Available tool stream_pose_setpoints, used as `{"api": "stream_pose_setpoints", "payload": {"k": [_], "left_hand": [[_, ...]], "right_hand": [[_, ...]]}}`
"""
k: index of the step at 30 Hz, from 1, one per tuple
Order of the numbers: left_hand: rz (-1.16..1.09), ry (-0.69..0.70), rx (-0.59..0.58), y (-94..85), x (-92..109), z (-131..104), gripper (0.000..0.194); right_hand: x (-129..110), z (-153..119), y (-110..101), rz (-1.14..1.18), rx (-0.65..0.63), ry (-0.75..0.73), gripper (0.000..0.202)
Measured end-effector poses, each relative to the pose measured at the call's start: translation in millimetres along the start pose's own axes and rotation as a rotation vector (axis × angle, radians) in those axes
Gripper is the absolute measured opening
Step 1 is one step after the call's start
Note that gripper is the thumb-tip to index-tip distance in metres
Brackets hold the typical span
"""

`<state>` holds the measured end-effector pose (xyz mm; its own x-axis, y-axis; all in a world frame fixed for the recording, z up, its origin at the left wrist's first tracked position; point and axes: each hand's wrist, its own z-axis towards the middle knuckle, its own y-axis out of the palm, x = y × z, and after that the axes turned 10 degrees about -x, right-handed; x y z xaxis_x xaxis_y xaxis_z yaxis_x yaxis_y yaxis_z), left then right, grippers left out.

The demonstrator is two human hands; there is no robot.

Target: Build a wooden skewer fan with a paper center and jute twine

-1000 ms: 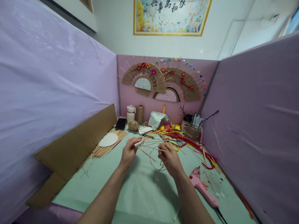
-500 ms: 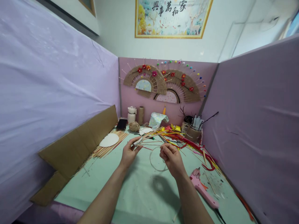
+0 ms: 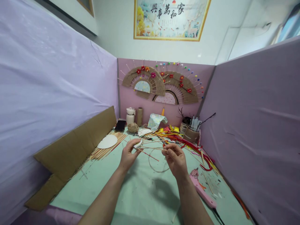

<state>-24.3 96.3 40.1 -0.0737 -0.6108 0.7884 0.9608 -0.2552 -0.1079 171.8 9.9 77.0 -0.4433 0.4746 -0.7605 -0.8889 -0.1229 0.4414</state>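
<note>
Above the table, my left hand (image 3: pixel 129 153) is closed around a small white half-round piece (image 3: pixel 138 144). Thin wooden sticks (image 3: pixel 150 137) fan out from that piece, away from me and toward the right. One reddish stick (image 3: pixel 151 156) slants down toward my right. My right hand (image 3: pixel 173 156) is closed in a pinch on a thin cord (image 3: pixel 154 148) close to the stick ends. A loop of this cord (image 3: pixel 156 171) hangs below, beside the right hand. The fingertips partly hide where cord and sticks meet.
At the right lies a pink glue gun (image 3: pixel 203 190). Red and yellow pipe cleaners (image 3: pixel 187 145) are heaped behind it. On the left, a white oval card (image 3: pixel 107 142) rests on wooden sticks (image 3: pixel 100 153) beside cardboard (image 3: pixel 77 150). A twine ball (image 3: pixel 133 127) sits at the back.
The fan in my left hand has turned, so its white piece shows more and the reddish stick points lower right. The right hand has shifted slightly, still pinching. The view moved a little.
</note>
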Motion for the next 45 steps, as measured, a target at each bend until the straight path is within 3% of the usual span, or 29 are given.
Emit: {"api": "stream_pose_setpoints", "payload": {"k": [9,20,30,36,41,45], "left_hand": [[0.021,0.046,-0.004,-2.5,-7.4,0.5,0.032],[0.110,0.075,0.039,-3.9,-11.3,0.8,0.030],[0.100,0.063,0.006,-3.7,-6.2,0.6,0.030],[-0.069,-0.057,0.033,-1.9,3.3,0.6,0.035],[-0.200,-0.171,-0.055,-1.0,14.5,-0.5,0.039],[-0.245,-0.199,-0.095,0.4,19.5,-1.9,0.038]], "right_hand": [[2.2,3.2,-2.5,0.075,0.046,-0.009,0.021],[-4.6,-3.7,0.1,0.091,-0.106,-0.075,0.016],[-4.4,5.2,-3.9,0.168,0.105,-0.011,0.019],[6.4,12.1,-9.1,0.277,0.209,0.088,0.021],[14.4,15.4,-11.1,0.391,0.344,0.246,0.024],[18.5,16.3,-11.0,0.395,0.390,0.286,0.025]]}}
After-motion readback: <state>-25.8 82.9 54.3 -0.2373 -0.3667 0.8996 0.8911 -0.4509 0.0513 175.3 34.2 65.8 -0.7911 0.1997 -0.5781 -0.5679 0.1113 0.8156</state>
